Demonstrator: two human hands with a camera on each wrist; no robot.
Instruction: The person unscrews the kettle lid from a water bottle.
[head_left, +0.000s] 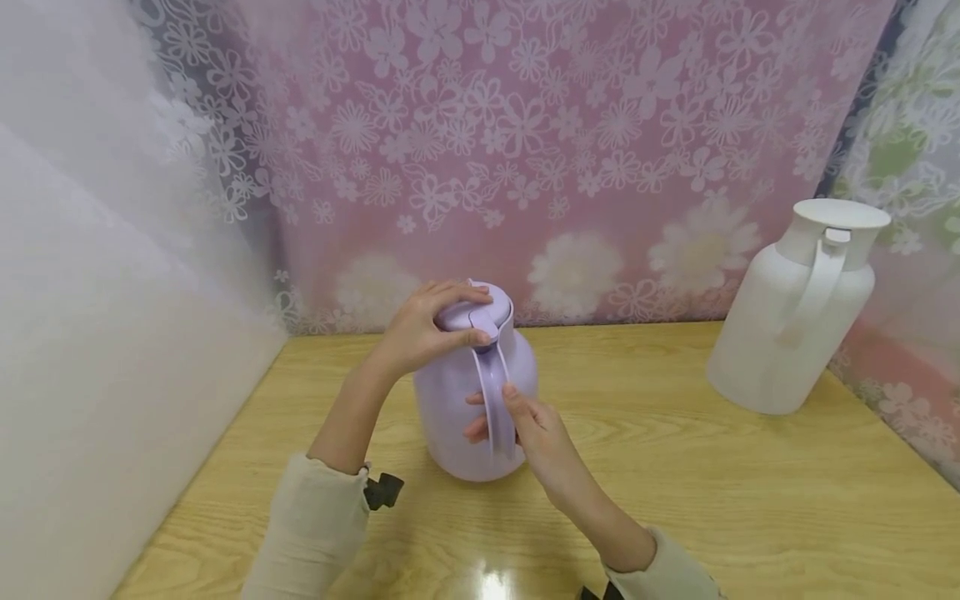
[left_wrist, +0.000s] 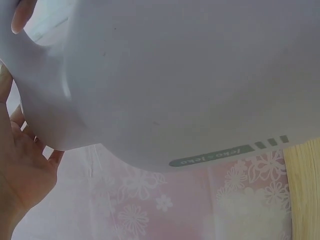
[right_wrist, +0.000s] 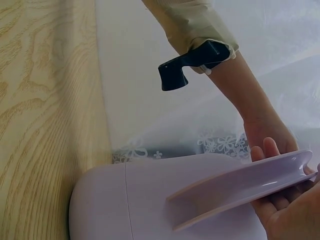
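A lilac thermos jug [head_left: 450,408] stands upright on the wooden table, its handle [head_left: 492,392] facing me. My left hand [head_left: 416,333] lies over the top and grips the round lid [head_left: 495,304], with the thumb along the lid's lever tab. In the left wrist view, fingers of that hand [left_wrist: 30,172] bend around the jug's neck, and a dark printed label [left_wrist: 212,156] shows on the body. Lower down, my right hand [head_left: 551,454] holds the handle, fingers passed through behind it and thumb on its right edge.
A white thermos jug [head_left: 787,333] stands at the right of the wooden table [head_left: 622,492], near the side curtain. A pink flowered curtain [head_left: 525,167] hangs behind, and a white wall [head_left: 135,333] borders the left. A black wrist mount [right_wrist: 192,60] sits on the left sleeve.
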